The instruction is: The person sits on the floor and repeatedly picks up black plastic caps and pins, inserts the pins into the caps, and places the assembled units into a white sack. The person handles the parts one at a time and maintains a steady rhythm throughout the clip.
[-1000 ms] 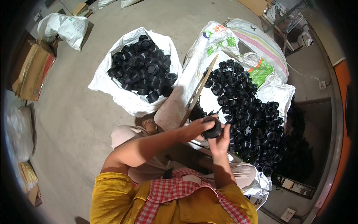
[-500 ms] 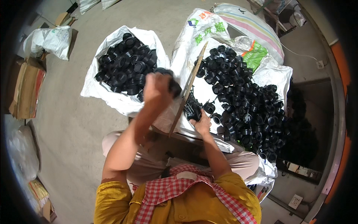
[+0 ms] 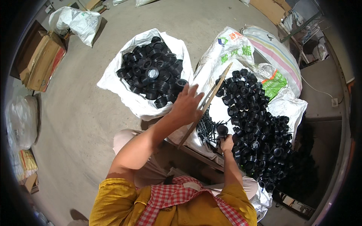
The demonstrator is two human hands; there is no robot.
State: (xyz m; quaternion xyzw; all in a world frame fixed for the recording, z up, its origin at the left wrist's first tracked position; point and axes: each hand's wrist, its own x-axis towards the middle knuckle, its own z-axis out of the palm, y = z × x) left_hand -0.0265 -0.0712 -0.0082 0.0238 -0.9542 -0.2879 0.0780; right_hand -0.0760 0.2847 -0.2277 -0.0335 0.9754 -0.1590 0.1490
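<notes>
My left hand point(image 3: 187, 102) hovers with fingers spread and nothing in it, over the near edge of a white sack point(image 3: 124, 96) filled with black plastic rings point(image 3: 152, 75). My right hand point(image 3: 227, 144) is lower and to the right, closed on one black ring point(image 3: 222, 130). It sits beside a small heap of thin dark pins point(image 3: 206, 127) and at the edge of a large pile of black rings point(image 3: 256, 113) spread on white sacking. A thin wooden slat point(image 3: 212, 98) leans between the two heaps.
Printed woven sacks point(image 3: 271, 52) lie behind the right pile. Cardboard boxes point(image 3: 41, 60) and a white bag point(image 3: 77, 22) stand at the far left on the concrete floor point(image 3: 83, 124). A dark pit or step point(image 3: 320, 143) borders the right side.
My left hand, which held a black ring up half a second ago, is now open and empty by the left sack. My right hand moved down to the pile's edge.
</notes>
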